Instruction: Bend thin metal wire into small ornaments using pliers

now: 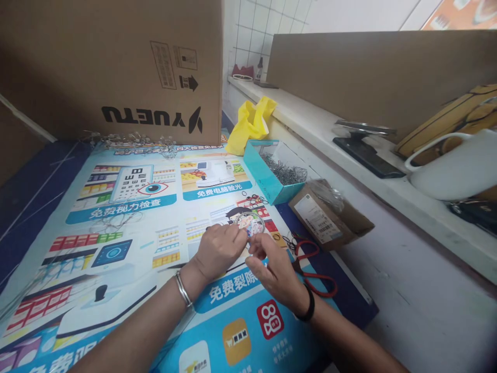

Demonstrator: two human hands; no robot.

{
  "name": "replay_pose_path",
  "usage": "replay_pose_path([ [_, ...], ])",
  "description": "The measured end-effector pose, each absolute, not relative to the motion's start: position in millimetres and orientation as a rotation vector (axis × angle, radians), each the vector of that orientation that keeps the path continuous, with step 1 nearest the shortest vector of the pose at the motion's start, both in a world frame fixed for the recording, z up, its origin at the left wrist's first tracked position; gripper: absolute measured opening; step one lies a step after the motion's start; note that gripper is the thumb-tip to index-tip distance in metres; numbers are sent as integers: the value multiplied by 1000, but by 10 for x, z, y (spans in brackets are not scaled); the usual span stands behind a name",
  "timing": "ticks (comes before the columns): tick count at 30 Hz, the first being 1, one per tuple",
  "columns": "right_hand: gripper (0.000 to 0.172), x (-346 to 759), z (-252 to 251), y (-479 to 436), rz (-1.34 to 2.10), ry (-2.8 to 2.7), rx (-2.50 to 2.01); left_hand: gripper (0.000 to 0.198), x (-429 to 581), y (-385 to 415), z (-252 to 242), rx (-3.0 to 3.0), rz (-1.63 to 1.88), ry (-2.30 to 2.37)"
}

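Near the middle of the printed sheet, my left hand (223,248) is closed, knuckles up, on a thin clear-looking wire loop (263,221). The loop's far side shows just beyond the fingers; the grip itself is hidden. My right hand (274,267) is close beside it, fingers curled and thumb apart from them, its fingertips at the loop's near side. Whether they touch the loop I cannot tell. Small dark rings (254,199) lie scattered beyond the hands. Red-handled scissors (317,292) rest by my right wrist, partly over the sheet's edge.
A teal box (258,171) holds tangled metallic wire pieces (285,170). Beside it are a small brown carton (324,220) and a yellow bag (250,127). A large cardboard box (155,67) stands at the back. On the right ledge sits a white mug (450,166). Thin wires (135,142) lie far left.
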State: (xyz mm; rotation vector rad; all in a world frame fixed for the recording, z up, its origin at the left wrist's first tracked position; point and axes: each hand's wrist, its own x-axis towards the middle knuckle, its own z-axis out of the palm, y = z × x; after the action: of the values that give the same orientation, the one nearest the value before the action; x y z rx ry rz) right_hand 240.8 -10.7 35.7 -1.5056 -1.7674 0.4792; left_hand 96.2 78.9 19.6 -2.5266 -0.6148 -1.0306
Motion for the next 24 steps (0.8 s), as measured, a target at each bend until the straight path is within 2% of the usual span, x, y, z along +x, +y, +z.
replay_pose_path([
  [6,31,2368,258,56,168,-1795,-1669,16,979,748,45,-2673,-914,-572],
  [8,32,2442,204,95,168,-1748,-1691,19,996,756,6,-2756,-889,-680],
  [12,34,2613,151,116,316,-1510,-1717,20,1034,769,-3,-3062,-1020,-1242],
  [17,36,2692,131,121,347,-1530,-1791,21,1054,769,37,-3528,-1352,-1827],
  [24,37,2795,121,181,67,-1535,-1978,22,1084,717,86,-3846,-1321,-1495],
])
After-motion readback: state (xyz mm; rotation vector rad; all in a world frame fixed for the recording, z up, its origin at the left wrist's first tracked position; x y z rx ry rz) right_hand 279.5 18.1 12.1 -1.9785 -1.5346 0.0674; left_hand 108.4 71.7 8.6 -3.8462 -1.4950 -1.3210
